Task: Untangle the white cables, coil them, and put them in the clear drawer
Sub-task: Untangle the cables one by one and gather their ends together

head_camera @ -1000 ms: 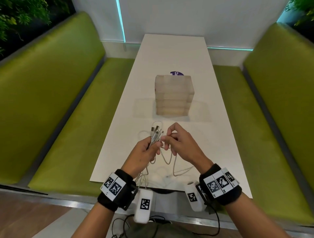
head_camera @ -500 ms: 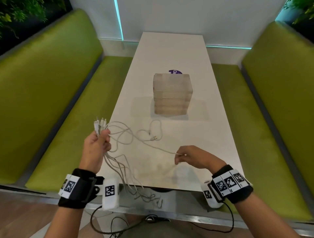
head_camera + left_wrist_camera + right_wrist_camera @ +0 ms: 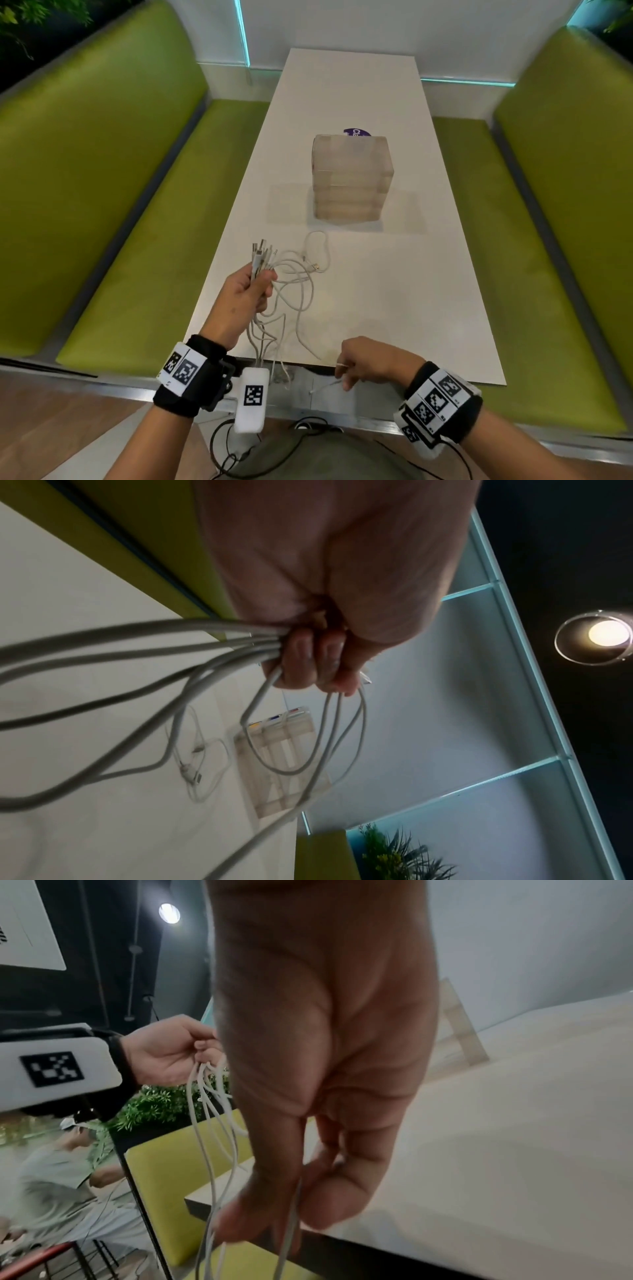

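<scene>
Several white cables (image 3: 294, 284) hang in a loose tangle over the near end of the white table (image 3: 394, 308). My left hand (image 3: 251, 291) grips a bunch of them just below their plugs (image 3: 262, 255), which stick up above the fist; the left wrist view shows the fingers (image 3: 308, 664) curled round the strands (image 3: 171, 653). My right hand (image 3: 356, 363) pinches one cable (image 3: 325, 385) at the table's near edge, its end dangling below; in the right wrist view that cable (image 3: 289, 1231) runs between thumb and fingers. The clear drawer unit (image 3: 351, 180) stands mid-table, its drawers pushed in.
Green benches (image 3: 113, 192) flank the table on both sides. A purple sticker (image 3: 356, 132) lies behind the drawer unit. One cable loop with a plug (image 3: 317, 253) rests on the table in front of the drawers. Black wires (image 3: 239, 445) trail from the wrist cameras.
From together at the table's middle, my hands parted and one cable was drawn out. Since then my left hand moved right over the table edge; my right hand pulled back to the near edge.
</scene>
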Available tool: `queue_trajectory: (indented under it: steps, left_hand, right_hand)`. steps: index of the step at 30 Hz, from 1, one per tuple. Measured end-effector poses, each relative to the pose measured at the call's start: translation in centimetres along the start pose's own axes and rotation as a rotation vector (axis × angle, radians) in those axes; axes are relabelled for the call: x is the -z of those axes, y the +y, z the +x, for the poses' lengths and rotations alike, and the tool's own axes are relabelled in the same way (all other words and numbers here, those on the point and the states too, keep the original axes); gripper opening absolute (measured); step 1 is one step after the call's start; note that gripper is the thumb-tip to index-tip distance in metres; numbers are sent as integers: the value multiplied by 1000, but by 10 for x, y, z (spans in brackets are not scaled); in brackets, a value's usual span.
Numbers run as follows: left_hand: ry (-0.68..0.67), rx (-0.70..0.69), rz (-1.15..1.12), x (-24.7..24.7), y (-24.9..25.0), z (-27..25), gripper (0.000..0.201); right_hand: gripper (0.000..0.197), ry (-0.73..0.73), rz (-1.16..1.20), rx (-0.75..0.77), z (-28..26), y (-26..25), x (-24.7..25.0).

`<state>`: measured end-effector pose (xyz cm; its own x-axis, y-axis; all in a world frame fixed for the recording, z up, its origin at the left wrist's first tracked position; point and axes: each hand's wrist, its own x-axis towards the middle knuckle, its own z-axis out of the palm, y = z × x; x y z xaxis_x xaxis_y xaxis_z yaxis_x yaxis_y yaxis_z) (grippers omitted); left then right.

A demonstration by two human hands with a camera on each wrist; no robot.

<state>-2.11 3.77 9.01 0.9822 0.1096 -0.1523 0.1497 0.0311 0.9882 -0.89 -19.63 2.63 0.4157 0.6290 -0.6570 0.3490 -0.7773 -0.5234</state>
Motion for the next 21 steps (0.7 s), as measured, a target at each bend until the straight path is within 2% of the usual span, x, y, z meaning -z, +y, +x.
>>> queue_trajectory:
  steps: [4,7,9,11,13,16,18,21]
  left_hand:
    - [-50,38,62,-2,-4,-6,19]
    - [-128,70,138,-5,-7,-13,19]
    - [-189,105,198,-6,-10,-18,18]
    - [-263,138,275,-7,-11,-21,17]
    - [-357,132,347,-9,-12,-23,18]
    - [-446,108,382,-11,-9,-26,18]
    - [-414,90,370,-11,-9,-26,18]
    - [-236,88,227,-8,-9,-23,20]
  right_hand:
    - [42,38,51,-46,-5,6,2]
    - [50,222,116,-52,-17,6,23]
    - [63,352,267,21,-26,-2,40]
    - [69,395,445,125,-32,-16,51]
    - [57,393,470,206,-30,-28,55]
    - [26,401,426,243,-22,-38,49]
    - [19,389,508,228,-18,-38,44]
    - [17,288,556,203,-19,-34,35]
